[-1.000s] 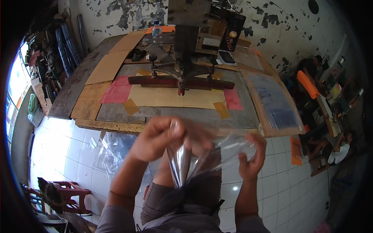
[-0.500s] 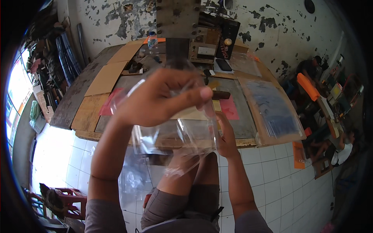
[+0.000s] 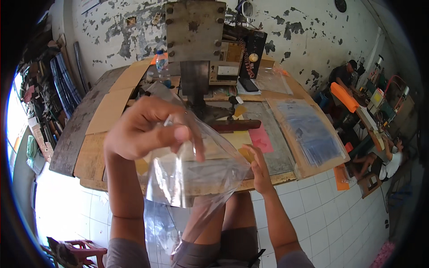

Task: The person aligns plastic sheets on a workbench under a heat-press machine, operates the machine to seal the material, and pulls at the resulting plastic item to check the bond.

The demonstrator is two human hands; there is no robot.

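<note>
My left hand [image 3: 149, 129], raised above the near part of the table, pinches the upper edge of a clear plastic sheet [image 3: 196, 178]. Thin and glossy, the sheet hangs in loose folds over the table's front edge and my lap. Its right corner draws to a point at my right hand [image 3: 261, 172], where thumb and fingers grip it. Beyond the hands stands a metal press [image 3: 195, 73], its foot above a dark reddish-brown bar [image 3: 237, 125]. Pink paper [image 3: 261, 139] and yellow pieces lie beside the bar, partly seen through the plastic.
A stack of clear plastic sheets [image 3: 308, 131] lies on cardboard at the table's right. Brown cardboard [image 3: 109, 111] covers the left side. A water bottle [image 3: 161, 62] and a phone [image 3: 248, 85] sit farther back. Two people [image 3: 342, 73] are at the far right.
My left hand has moved left and slightly down, away from the right hand, and the plastic sheet is more spread. The view has shifted, showing more of the press.
</note>
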